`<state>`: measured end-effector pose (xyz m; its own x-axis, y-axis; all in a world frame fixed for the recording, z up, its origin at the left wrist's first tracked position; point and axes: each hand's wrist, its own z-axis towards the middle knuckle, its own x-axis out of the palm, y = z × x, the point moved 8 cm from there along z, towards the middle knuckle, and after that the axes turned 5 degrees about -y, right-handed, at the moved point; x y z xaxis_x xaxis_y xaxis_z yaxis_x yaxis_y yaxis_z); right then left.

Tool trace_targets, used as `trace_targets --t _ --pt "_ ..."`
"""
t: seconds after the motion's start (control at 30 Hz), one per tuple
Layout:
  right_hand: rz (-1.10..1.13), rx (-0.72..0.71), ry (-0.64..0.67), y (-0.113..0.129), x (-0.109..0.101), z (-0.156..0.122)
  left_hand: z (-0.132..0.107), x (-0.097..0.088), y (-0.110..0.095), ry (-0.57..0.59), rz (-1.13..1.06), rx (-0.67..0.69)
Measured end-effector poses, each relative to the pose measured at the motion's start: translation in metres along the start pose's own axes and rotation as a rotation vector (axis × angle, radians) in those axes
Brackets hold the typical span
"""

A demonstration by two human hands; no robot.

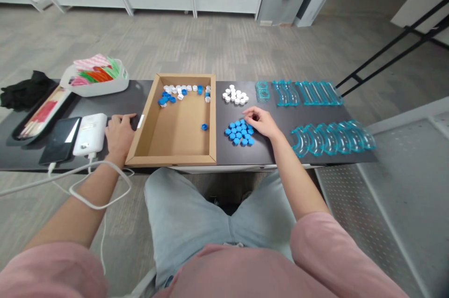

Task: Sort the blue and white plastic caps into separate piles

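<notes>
My right hand [260,121] is at the upper right edge of a cluster of blue hexagonal pieces [239,132]. Its fingers are bent and slightly apart, the tips by the nearest pieces; I see nothing held in them. Just beyond lies a group of white hexagonal pieces [235,95]. My left hand [120,134] rests on the table, left of a shallow cardboard box [212,148], its fingers apart and holding nothing. Inside the box, white and blue pieces line the far side, and a single blue piece [204,127] lies near the right wall.
Clear teal-edged straight parts [319,93] and curved parts [333,139] lie in rows at right. On the left are a white power bank [90,134], a phone [60,140], white cables [105,204], a long tray [26,136] and a white basket [101,88] of colourful items.
</notes>
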<state>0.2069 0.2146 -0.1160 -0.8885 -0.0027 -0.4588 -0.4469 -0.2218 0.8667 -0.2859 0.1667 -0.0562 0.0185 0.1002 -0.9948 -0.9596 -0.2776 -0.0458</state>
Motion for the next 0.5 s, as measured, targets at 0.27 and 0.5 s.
trace_targets --t 0.27,0.5 --pt "0.046 0.068 -0.073 -0.007 -0.007 -0.003 -0.001 -0.003 -0.001 0.029 -0.005 -0.018" --pt "-0.003 0.126 -0.094 -0.007 -0.011 -0.002 -0.002 -0.008 -0.005 0.045 -0.032 -0.021"
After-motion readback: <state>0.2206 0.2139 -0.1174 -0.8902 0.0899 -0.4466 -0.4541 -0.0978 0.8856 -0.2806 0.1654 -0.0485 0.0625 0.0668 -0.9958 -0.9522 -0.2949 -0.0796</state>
